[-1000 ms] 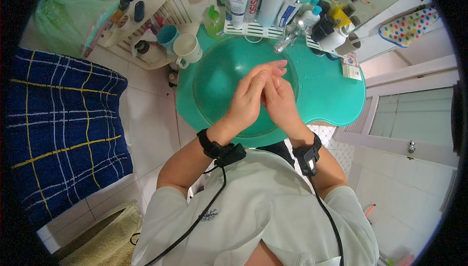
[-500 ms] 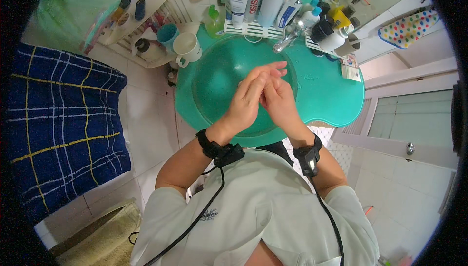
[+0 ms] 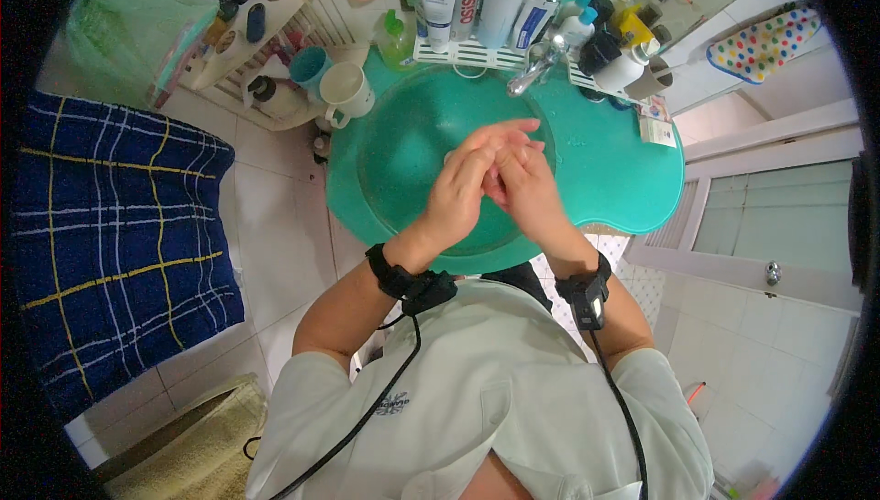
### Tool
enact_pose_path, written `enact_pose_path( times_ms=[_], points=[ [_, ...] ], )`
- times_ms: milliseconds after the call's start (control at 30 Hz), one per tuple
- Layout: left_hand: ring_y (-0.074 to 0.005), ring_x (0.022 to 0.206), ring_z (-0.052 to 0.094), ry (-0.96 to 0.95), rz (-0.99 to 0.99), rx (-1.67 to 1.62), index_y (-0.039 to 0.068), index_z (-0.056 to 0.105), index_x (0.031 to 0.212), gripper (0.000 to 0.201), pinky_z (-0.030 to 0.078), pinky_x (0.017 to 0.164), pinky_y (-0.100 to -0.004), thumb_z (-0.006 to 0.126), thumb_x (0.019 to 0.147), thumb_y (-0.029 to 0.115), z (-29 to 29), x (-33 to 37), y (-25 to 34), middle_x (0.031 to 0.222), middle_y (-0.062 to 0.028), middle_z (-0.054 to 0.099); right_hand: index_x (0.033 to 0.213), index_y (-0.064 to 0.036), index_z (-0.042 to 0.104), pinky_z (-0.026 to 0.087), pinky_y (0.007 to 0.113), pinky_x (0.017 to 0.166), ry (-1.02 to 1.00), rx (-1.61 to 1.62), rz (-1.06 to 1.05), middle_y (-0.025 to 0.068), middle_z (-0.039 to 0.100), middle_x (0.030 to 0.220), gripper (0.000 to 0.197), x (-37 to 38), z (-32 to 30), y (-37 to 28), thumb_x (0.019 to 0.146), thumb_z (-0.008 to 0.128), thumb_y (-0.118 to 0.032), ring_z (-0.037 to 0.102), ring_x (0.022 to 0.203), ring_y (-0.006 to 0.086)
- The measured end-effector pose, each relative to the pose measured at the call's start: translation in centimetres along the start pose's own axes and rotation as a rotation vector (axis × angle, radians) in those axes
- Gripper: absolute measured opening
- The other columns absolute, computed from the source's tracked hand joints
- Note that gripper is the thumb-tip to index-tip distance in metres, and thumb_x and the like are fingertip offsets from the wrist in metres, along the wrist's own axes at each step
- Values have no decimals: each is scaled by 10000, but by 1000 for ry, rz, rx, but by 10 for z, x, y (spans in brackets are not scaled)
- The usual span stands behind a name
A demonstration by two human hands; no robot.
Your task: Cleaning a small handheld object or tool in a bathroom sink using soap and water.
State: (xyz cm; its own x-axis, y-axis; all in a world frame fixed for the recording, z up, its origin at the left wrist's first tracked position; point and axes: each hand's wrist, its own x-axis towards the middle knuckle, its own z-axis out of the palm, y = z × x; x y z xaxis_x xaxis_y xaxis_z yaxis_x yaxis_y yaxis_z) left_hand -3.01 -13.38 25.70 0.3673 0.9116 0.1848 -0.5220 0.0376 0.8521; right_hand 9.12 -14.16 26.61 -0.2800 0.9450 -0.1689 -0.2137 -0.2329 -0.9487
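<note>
Over the green washbasin (image 3: 376, 147), my two hands are pressed together. My left hand (image 3: 461, 190) has its fingers stretched out toward the upper right, and its thumb lies against the other hand. My right hand (image 3: 534, 196) is closed against the left palm, with its fingers bent in and partly hidden. Whether something small lies between the palms cannot be seen. Black straps with small devices and cables sit on both wrists. Beyond the hands is the chrome tap (image 3: 536, 69); no running water shows.
Several tubes and bottles stand on a white rack (image 3: 477, 57) behind the basin. To the left are a white mug (image 3: 346, 92) and a blue cup (image 3: 310, 66). A small box (image 3: 657, 131) lies on the right counter. A plaid towel (image 3: 128, 243) hangs at far left.
My right hand has shifted slightly against the left one, its fingers bent further into the palm. The whole view has tilted a little.
</note>
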Motion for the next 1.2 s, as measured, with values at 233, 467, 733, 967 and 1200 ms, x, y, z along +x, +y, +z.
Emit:
enact_pose_path(
  times_ms=[233, 467, 733, 967, 1200],
  points=[
    [-337, 1212, 545, -56, 0, -63, -21, 535, 1207, 380, 422, 1051, -430, 279, 1027, 195, -4, 2, -2, 1420, -233, 457, 720, -93, 496, 243, 239, 431, -22, -62, -59, -24, 421, 564, 410, 1, -4, 3, 1048, 436, -331, 356, 480, 67],
    [-341, 1230, 533, -59, -11, -26, -24, 541, 1205, 389, 408, 1063, -436, 306, 1015, 221, -1, 0, 4, 1422, -228, 450, 728, -109, 473, 198, 243, 419, -82, 93, 28, -28, 383, 544, 397, -2, -5, -2, 1046, 433, -344, 310, 458, 69],
    [-344, 1258, 511, -142, -42, -133, -22, 516, 1254, 409, 387, 1083, -435, 306, 1020, 240, -8, 3, 6, 1418, -212, 460, 740, -103, 493, 210, 240, 412, -212, 98, 25, -28, 406, 545, 449, 4, -15, 0, 1047, 403, -418, 336, 450, 81],
    [-297, 1318, 462, -31, -56, -118, -10, 371, 1425, 563, 346, 1123, -445, 242, 1060, 400, -11, -3, 1, 1437, -178, 450, 983, -31, 640, 513, 306, 726, -223, 602, 71, 81, 687, 872, 630, 10, 3, -9, 1035, 284, -548, 651, 759, 184],
    [-252, 1352, 431, 20, -15, -143, 33, 309, 1482, 547, 334, 1127, -409, 260, 1072, 391, -20, -4, 6, 1453, -158, 439, 1380, 32, 482, 349, 401, 1113, -231, 593, -42, 173, 511, 1419, 744, 12, -1, -3, 1030, 213, -567, 480, 1323, 293]
  ],
)
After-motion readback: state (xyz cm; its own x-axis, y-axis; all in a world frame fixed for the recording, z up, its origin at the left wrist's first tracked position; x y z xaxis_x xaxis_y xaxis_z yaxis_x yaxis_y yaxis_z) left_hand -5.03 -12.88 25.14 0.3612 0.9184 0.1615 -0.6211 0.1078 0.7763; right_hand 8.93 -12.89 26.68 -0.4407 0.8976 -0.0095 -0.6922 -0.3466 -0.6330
